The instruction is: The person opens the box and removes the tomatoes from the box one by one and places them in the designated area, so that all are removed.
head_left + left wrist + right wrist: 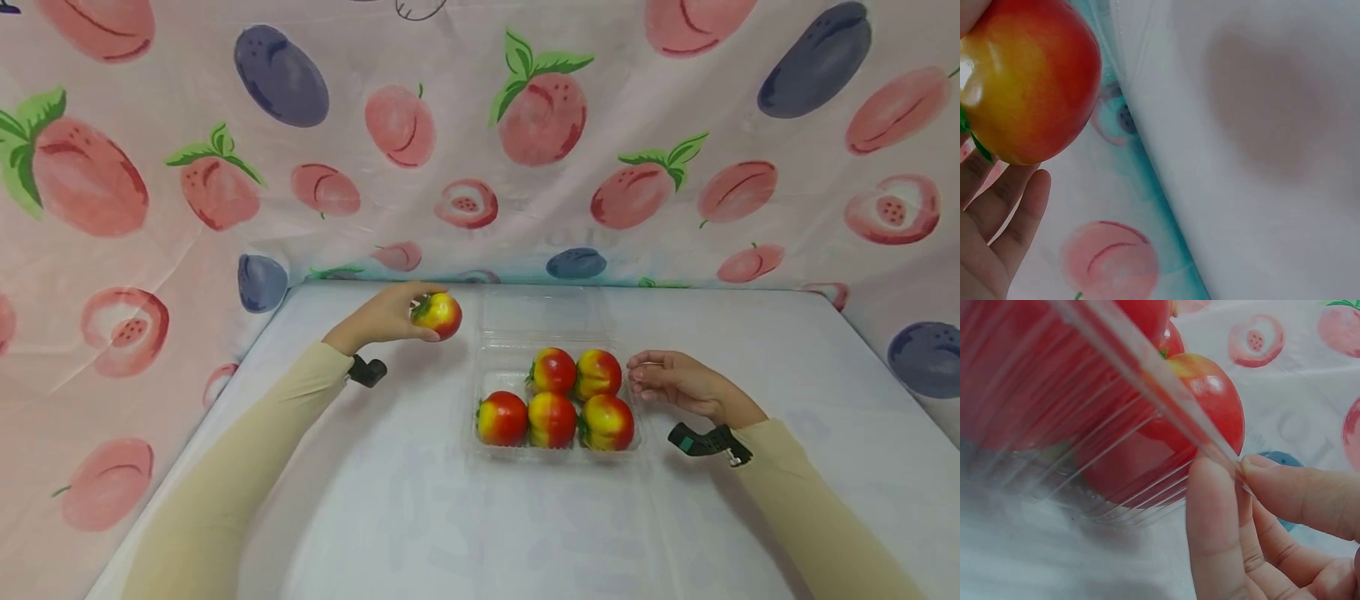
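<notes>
My left hand (392, 315) holds a glossy red-and-yellow tomato (438, 316) above the table, left of a clear plastic box (501, 379). Green leaves show at the tomato's stem end, and its lower fingers are spread beneath it in the left wrist view. In the box, three similar tomatoes stand in the front row, among them the left one (503, 419); two more sit behind, at the middle (553, 371) and right (598, 374). At the box's right side my right hand (678, 385) pinches the clear rim (1219, 456) between thumb and fingers.
The box's clear lid (543, 310) lies folded back toward the rear edge of the white table (405, 500). Behind the table hangs a pink cloth (420, 50) printed with peaches and dark fruits; it also comes down along both sides.
</notes>
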A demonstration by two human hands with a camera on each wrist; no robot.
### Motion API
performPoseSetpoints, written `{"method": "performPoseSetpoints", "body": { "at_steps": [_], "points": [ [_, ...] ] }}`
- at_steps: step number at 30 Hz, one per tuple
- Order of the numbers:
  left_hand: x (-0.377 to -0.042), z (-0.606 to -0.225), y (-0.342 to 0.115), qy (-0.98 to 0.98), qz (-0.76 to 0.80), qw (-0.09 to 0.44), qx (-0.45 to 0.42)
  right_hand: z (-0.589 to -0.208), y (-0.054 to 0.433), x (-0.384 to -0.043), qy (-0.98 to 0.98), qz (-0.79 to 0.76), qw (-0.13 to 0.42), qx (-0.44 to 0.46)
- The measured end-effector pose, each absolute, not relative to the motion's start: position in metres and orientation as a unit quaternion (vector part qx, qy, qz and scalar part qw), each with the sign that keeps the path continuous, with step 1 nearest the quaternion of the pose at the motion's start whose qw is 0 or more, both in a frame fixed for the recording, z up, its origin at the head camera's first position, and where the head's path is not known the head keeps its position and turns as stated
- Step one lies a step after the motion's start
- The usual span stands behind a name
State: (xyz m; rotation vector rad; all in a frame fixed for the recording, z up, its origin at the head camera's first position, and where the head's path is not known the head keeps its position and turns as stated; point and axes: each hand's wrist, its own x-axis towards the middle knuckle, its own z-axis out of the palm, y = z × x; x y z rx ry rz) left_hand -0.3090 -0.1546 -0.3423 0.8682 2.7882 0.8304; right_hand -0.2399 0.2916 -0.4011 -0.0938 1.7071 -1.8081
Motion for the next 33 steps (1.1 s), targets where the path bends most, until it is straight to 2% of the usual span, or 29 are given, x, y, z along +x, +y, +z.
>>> {"method": "performPoseSetpoints", "body": {
  "at_steps": [18,33],
  "points": [
    [-0.331,-0.371,-0.16,0.93,0.236,0.081,0.27,-0.4,0.296,-0.234,0.611,-0.719,0.327,-0.058],
    [-0.34,-0.389,-0.164,0.929,0.251,0.078,0.26,-0.401,0.296,-0.234,0.604,-0.723,0.331,-0.055]
  ]
}}
